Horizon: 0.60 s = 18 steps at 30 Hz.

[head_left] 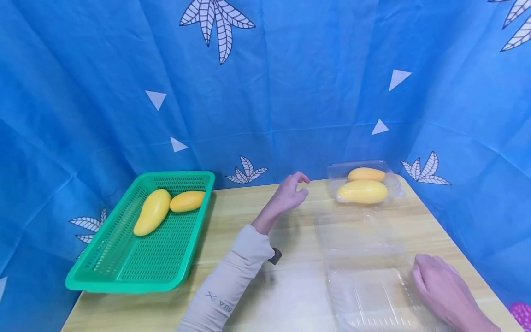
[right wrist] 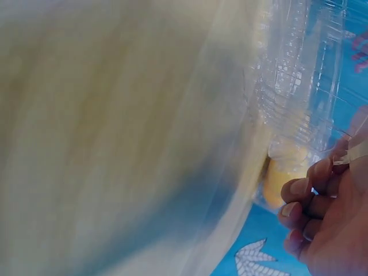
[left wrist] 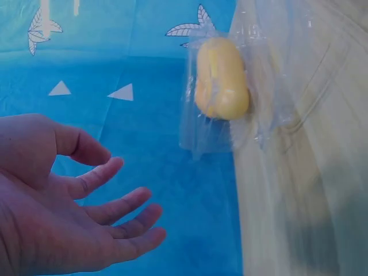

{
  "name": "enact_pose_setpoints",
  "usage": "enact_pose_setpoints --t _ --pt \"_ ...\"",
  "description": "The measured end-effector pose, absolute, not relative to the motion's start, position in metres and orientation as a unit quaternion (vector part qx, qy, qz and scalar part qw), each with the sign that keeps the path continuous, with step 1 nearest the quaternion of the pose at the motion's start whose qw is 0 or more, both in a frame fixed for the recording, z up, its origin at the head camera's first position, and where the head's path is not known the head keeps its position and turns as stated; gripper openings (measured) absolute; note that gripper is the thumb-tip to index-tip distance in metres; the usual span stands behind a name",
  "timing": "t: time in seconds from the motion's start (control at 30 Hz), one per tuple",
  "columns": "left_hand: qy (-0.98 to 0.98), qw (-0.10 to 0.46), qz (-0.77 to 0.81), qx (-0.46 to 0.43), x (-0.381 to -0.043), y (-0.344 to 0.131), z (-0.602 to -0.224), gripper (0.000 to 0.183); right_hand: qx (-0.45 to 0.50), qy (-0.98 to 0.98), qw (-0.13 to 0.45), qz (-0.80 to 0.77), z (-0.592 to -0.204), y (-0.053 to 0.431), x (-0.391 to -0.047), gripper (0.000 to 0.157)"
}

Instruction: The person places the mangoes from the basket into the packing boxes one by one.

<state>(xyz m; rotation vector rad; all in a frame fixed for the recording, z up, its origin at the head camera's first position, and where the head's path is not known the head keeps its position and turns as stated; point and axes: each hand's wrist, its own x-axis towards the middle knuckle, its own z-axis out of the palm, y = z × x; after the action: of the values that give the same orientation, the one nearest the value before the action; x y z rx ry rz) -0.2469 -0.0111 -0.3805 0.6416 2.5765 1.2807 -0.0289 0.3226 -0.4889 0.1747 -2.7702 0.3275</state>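
My left hand hangs over the back middle of the table with loosely bent fingers and nothing in it. The left wrist view shows its thumb near the index fingertip. At the front right, my right hand pinches the edge of an open clear plastic clamshell box between thumb and fingers. Another clear clamshell box stands behind it, holding a yellow mango and a smaller orange mango. In the green basket lie a yellow mango and a smaller orange mango.
The basket stands on the left of the wooden table. A blue patterned cloth hangs along the back and both sides. Something pink and bumpy shows at the lower right, beyond the table edge.
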Motion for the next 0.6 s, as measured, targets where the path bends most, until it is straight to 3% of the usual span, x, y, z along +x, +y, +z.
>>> enact_pose_setpoints --t 0.27,0.6 --pt "0.886 0.087 0.391 0.231 -0.244 -0.038 -0.36 0.036 0.078 -0.971 0.192 0.118 -0.486 0.306 -0.037 0.034" --pt "0.899 0.022 0.361 0.247 -0.239 -0.076 -0.335 0.032 0.091 -0.97 0.189 0.127 -0.484 0.285 -0.044 0.031"
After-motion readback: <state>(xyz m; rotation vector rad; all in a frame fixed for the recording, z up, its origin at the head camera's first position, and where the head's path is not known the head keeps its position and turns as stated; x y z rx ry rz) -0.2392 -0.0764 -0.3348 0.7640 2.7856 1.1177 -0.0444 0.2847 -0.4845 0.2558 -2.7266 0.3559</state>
